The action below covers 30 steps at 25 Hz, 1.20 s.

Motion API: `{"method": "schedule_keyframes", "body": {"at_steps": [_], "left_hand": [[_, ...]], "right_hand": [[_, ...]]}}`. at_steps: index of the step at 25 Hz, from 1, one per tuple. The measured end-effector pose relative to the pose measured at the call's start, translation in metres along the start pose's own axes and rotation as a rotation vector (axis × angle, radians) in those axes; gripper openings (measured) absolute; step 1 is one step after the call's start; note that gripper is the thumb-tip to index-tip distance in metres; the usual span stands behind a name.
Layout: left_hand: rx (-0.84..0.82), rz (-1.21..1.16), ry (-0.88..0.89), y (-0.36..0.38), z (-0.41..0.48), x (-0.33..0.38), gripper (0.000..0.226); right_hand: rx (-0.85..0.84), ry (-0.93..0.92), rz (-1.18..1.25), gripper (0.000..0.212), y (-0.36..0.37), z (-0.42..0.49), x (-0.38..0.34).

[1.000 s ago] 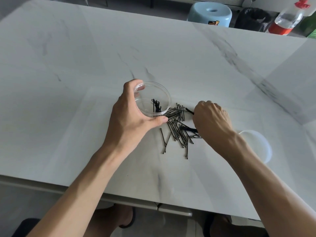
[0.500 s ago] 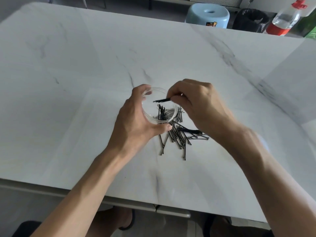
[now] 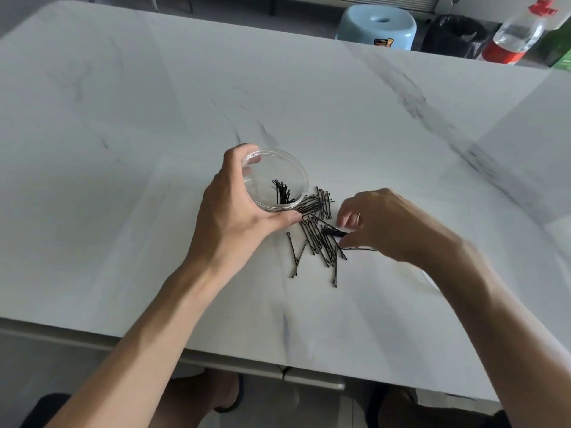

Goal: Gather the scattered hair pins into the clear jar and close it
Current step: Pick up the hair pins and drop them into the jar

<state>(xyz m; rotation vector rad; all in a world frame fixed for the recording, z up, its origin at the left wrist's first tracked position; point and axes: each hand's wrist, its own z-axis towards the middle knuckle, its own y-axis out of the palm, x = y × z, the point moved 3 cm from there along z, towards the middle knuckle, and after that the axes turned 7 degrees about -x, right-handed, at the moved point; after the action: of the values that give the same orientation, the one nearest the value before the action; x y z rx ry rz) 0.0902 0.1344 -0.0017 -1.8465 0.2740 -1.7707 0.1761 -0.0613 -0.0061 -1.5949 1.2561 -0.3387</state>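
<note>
— Biggest first?

— Pale, grey-veined surface (image 3: 154,134), filling most of the view. Past its far edge, a light blue stool (image 3: 377,26), a black bag (image 3: 454,35) and a clear bottle (image 3: 519,32) with red cap and red label.

— And the two grips?

— Left grip (image 3: 234,211) wrapped round the clear jar (image 3: 301,171): thumb along the near side, fingertips over the far rim. Holds it near the middle of the surface, mouth uncovered and facing the camera. Right grip (image 3: 392,227) blurred, fingers curled down over the right edge of the heap, tips right at a thicker dark pin (image 3: 333,232). Pinching it or only touching it: cannot tell.

— Where are the pins, then?

— Black hair pins (image 3: 318,242) mostly in a loose heap on the surface, between the two grips. Reaches up to the jar's near right side at the top; fans out into a few strays toward the near edge. Inside the jar, only a small bunch (image 3: 282,193), lying against the lower wall.
</note>
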Motion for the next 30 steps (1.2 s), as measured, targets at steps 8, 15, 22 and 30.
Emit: {"method": "schedule_keyframes", "body": {"at_steps": [8, 15, 22, 30], "left_hand": [[-0.023, 0.006, 0.001, 0.005, -0.001, 0.0, 0.09], [-0.024, 0.01, 0.0, 0.006, 0.0, 0.001, 0.089], [-0.028, 0.015, -0.003, 0.007, -0.001, 0.002, 0.09], [-0.035, 0.009, 0.003, 0.008, 0.0, 0.004, 0.09]], "right_hand": [[0.04, 0.017, -0.104, 0.02, 0.011, -0.006, -0.011], [0.095, 0.044, -0.228, 0.011, 0.014, -0.003, -0.01], [0.181, -0.053, -0.424, 0.027, 0.025, -0.007, -0.017], [0.161, -0.068, -0.197, 0.005, 0.022, -0.012, -0.004]]}}
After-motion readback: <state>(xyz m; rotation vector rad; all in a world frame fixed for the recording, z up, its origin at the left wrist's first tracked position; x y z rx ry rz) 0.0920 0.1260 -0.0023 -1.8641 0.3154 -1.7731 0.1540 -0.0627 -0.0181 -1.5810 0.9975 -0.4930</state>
